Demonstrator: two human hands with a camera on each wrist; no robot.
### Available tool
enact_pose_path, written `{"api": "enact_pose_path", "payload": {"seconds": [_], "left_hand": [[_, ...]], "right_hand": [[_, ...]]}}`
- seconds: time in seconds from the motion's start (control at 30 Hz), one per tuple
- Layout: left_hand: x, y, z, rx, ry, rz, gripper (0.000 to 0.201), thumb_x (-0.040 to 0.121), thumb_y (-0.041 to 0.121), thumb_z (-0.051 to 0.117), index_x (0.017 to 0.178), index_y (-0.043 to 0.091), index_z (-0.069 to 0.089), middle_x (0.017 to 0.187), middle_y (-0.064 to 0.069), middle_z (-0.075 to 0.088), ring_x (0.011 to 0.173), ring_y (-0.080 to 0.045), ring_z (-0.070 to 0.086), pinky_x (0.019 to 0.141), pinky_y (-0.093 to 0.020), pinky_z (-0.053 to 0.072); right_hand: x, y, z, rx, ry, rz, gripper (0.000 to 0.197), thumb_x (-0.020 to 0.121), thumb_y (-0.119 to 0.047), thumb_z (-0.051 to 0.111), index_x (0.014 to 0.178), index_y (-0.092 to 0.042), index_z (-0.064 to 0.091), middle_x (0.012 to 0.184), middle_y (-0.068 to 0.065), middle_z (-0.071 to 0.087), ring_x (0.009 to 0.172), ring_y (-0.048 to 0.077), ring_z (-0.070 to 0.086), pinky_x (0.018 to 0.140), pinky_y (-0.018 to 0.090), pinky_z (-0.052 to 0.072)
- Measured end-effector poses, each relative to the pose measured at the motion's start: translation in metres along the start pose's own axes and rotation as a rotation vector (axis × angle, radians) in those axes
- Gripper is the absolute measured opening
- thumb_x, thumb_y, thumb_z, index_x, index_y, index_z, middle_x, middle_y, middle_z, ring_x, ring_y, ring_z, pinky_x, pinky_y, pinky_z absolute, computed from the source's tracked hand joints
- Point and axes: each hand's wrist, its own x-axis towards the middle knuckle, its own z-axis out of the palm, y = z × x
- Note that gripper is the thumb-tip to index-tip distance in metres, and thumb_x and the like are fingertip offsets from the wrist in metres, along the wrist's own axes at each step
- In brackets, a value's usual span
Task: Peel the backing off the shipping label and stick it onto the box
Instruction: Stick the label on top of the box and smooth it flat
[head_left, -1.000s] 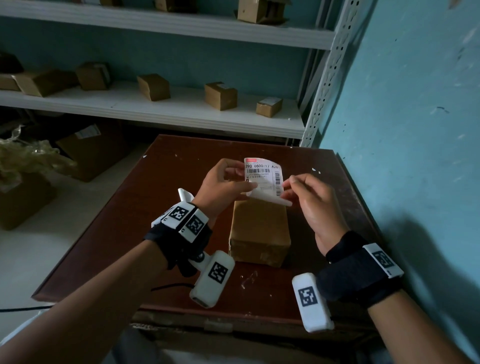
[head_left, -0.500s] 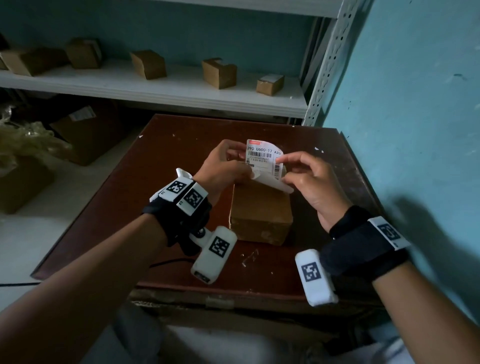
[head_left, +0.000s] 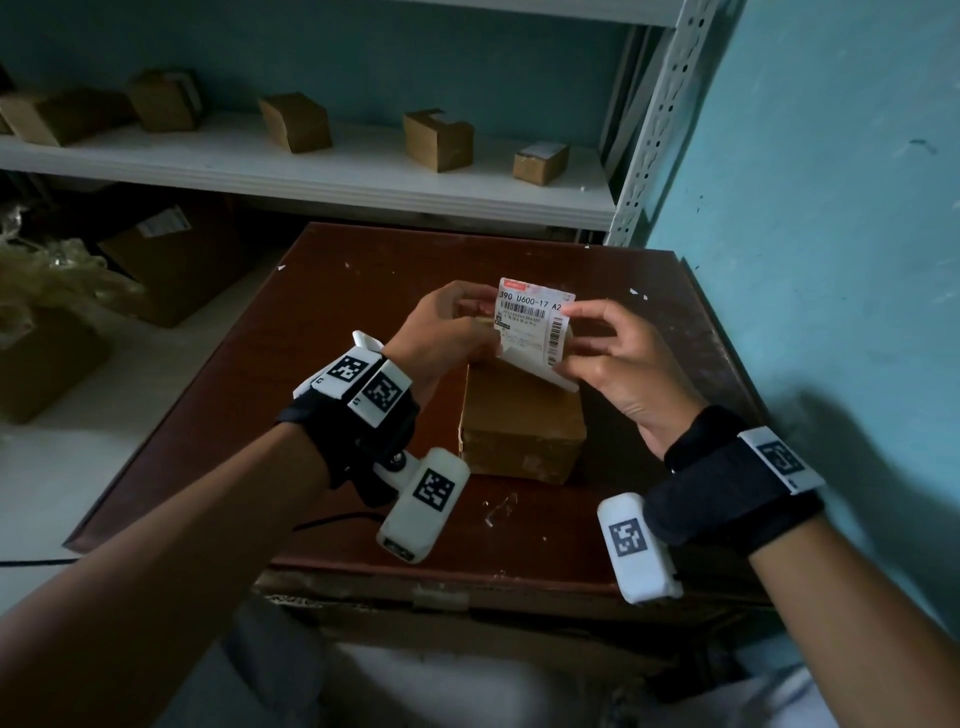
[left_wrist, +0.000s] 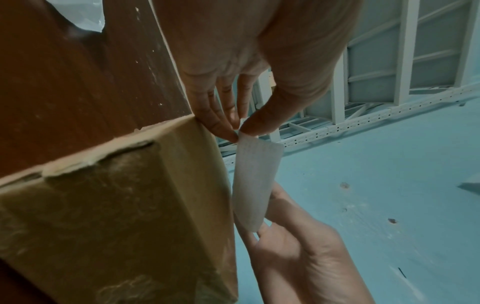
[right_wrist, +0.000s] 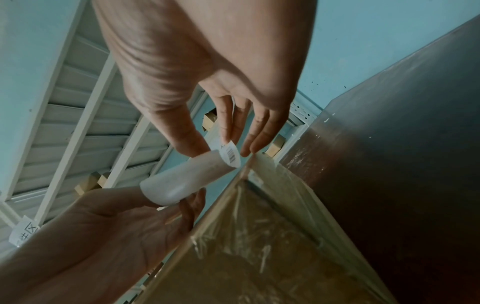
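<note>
A white shipping label (head_left: 535, 317) with barcodes is held upright over the far end of a brown cardboard box (head_left: 519, 421) on the dark red table (head_left: 311, 364). My left hand (head_left: 483, 332) pinches its left edge between thumb and fingers (left_wrist: 240, 131). My right hand (head_left: 563, 343) pinches the right edge at the barcode corner (right_wrist: 230, 153). The pale backing (head_left: 540, 374) has come away along the lower edge and curls between the two hands (right_wrist: 182, 181), just above the box top (right_wrist: 259, 246). Neither hand touches the box.
A white shelf (head_left: 311, 171) behind the table carries several small cardboard boxes (head_left: 439, 137). The teal wall (head_left: 831, 260) runs close along the table's right side. Larger cartons (head_left: 171, 260) and crumpled plastic (head_left: 47, 270) sit on the floor to the left.
Both hands keep the label over the box's far end. My right fingers have shifted up along its right edge, and the backing flap hangs lower under the label.
</note>
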Motion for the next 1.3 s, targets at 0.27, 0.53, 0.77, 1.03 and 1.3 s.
{"api": "enact_pose_path", "payload": {"seconds": [0.27, 0.53, 0.77, 1.03, 1.3], "left_hand": [[-0.008, 0.002, 0.006, 0.287, -0.036, 0.066, 0.050, 0.083, -0.008, 0.058, 0.128, 0.014, 0.052, 0.104, 0.009, 0.059, 0.090, -0.006, 0.061, 0.075, -0.024, 0.057], [-0.004, -0.010, 0.004, 0.699, 0.099, 0.251, 0.062, 0.075, 0.010, 0.075, 0.131, 0.017, 0.049, 0.132, -0.005, 0.044, 0.115, -0.015, 0.053, 0.081, -0.018, 0.047], [-0.008, -0.010, 0.007, 0.822, 0.124, 0.320, 0.046, 0.077, 0.011, 0.073, 0.120, 0.014, 0.058, 0.131, -0.003, 0.052, 0.116, -0.016, 0.052, 0.085, -0.024, 0.049], [-0.009, -0.011, 0.011, 0.873, 0.122, 0.329, 0.047, 0.079, 0.014, 0.071, 0.124, 0.013, 0.059, 0.134, -0.001, 0.055, 0.114, -0.014, 0.055, 0.080, -0.017, 0.043], [-0.010, -0.009, 0.012, 0.870, 0.116, 0.333, 0.049, 0.079, 0.013, 0.071, 0.126, 0.012, 0.058, 0.131, -0.002, 0.057, 0.111, -0.014, 0.056, 0.078, -0.016, 0.043]], "right_hand": [[-0.001, -0.001, 0.000, -0.150, 0.005, -0.034, 0.059, 0.078, -0.002, 0.075, 0.129, -0.021, 0.054, 0.134, -0.001, 0.048, 0.099, 0.006, 0.062, 0.068, 0.019, 0.058], [-0.001, -0.003, 0.003, -0.317, 0.018, -0.060, 0.058, 0.078, -0.010, 0.076, 0.130, -0.020, 0.054, 0.128, -0.002, 0.048, 0.089, 0.010, 0.064, 0.078, 0.030, 0.059], [0.002, -0.001, 0.004, -0.364, 0.012, -0.055, 0.056, 0.076, -0.011, 0.076, 0.128, -0.019, 0.057, 0.123, -0.005, 0.049, 0.094, 0.016, 0.064, 0.085, 0.041, 0.057], [0.004, 0.000, 0.004, -0.412, 0.013, -0.057, 0.054, 0.077, -0.012, 0.072, 0.129, -0.019, 0.057, 0.128, -0.002, 0.055, 0.109, 0.021, 0.060, 0.092, 0.040, 0.053], [0.004, 0.000, 0.005, -0.444, 0.013, -0.073, 0.055, 0.079, -0.011, 0.072, 0.131, -0.017, 0.055, 0.130, -0.002, 0.052, 0.110, 0.022, 0.058, 0.091, 0.036, 0.053]]}}
